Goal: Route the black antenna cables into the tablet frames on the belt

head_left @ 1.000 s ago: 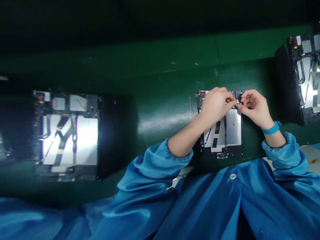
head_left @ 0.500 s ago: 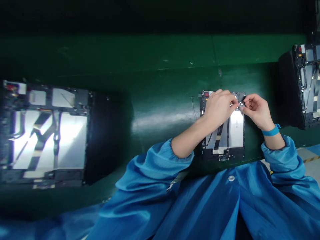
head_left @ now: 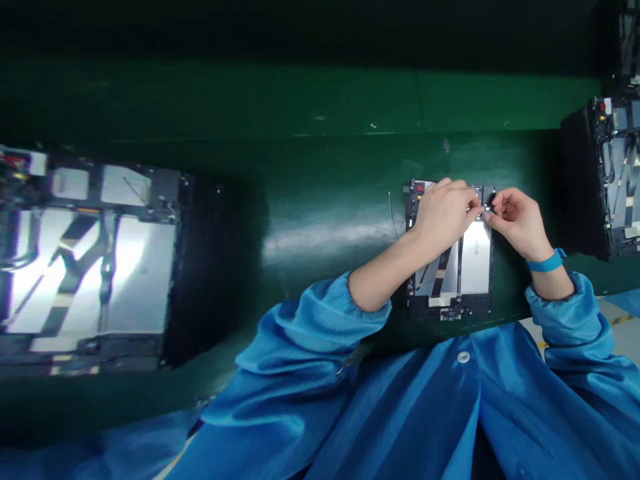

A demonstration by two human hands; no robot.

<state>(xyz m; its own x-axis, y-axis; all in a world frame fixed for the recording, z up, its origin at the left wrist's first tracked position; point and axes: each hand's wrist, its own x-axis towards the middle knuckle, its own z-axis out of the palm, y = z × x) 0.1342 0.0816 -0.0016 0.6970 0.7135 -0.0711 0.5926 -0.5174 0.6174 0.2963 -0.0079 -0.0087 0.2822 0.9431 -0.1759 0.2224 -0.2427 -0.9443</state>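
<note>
work unit: an opened tablet (head_left: 475, 260) lies flat on the green desk (head_left: 325, 193), directly in front of the person's chest, inner side up. its silver plate and dark flex strips are exposed.

left hand (head_left: 443, 213): it rests over the upper left part of the opened tablet and covers much of it. the fingers (head_left: 467, 203) are pinched together at the top edge of the unit, near its right corner.

right hand (head_left: 517, 217): it comes in from the right side, and its heel lies past the unit's right edge. the fingers (head_left: 500, 200) are curled in and pinched, tip to tip with those of the left hand.

held item: a small pale part (head_left: 483, 213) sits between the two sets of fingertips, touching the upper edge of the opened tablet. it is too small to identify.

other items:
- a blue wristband (head_left: 546, 262) circles the right wrist.
- blue sleeves (head_left: 310, 333) cover both forearms.
- a second opened unit (head_left: 90, 260) lies on the desk well to the left, blurred.
- a third opened unit (head_left: 617, 173) lies at the right edge of the view, partly cut off.
</note>
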